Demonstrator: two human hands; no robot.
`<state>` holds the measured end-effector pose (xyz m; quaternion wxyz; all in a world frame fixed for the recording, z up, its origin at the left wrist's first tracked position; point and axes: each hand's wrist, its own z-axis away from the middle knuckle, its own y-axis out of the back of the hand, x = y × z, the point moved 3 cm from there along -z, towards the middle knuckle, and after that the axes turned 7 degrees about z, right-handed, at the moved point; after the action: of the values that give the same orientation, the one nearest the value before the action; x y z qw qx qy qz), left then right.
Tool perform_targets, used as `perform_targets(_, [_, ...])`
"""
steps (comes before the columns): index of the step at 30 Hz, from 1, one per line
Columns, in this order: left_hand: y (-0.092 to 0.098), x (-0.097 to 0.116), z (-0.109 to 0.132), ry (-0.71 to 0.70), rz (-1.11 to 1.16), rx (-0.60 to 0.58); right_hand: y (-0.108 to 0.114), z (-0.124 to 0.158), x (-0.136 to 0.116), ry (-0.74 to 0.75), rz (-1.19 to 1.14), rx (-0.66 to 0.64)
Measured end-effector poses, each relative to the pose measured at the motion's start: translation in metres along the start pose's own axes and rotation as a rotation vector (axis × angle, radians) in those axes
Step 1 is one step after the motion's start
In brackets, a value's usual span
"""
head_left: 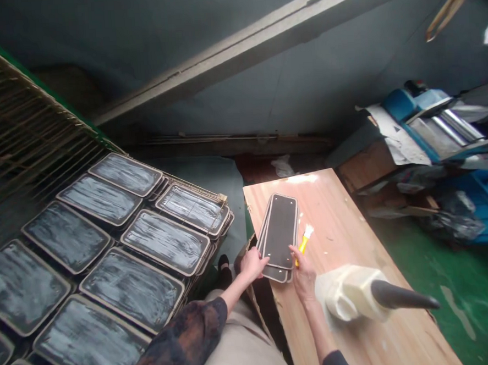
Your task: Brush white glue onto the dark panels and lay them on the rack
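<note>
Dark rounded-corner panels with pale edges lie in a small, slightly fanned stack on the wooden tabletop. My left hand grips the near left edge of the stack, thumb over the top panel. At the near right corner is my right hand, closed around the yellow handle of a small brush whose white bristles point away from me. Its thumb and finger also touch the panel's edge. A white bottle with a long dark nozzle rests on the tabletop just right of my right wrist.
On my left, several stacks of similar panels coated with streaky white stand beside a wire rack. A blue roller machine sits at the right, above a blue bin. Behind the table runs a grey wall.
</note>
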<state>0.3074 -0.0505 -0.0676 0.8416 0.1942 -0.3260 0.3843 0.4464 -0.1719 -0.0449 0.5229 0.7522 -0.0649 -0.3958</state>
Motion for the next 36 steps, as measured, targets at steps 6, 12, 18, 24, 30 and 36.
perform_targets(6, [-0.003,0.01,-0.016,-0.113,-0.23,0.095,0.022,-0.033,-0.015,0.034,-0.055,-0.045])
perform_targets(12, [-0.007,-0.011,-0.026,-0.027,0.018,-0.201,0.028,-0.085,-0.014,0.067,-0.108,0.011])
perform_targets(18, [-0.006,-0.022,-0.031,0.008,0.269,-0.222,0.021,-0.121,-0.009,0.047,-0.049,0.003])
perform_targets(24, [-0.006,-0.019,-0.028,0.027,0.263,-0.252,0.014,-0.137,-0.014,0.161,0.144,-0.022])
perform_targets(30, [-0.005,-0.018,-0.028,0.041,0.252,-0.227,0.006,-0.138,-0.011,0.21,0.196,-0.071])
perform_targets(36, [-0.006,-0.019,-0.026,0.013,0.258,-0.213,0.011,-0.079,-0.009,0.202,0.172,-0.171])
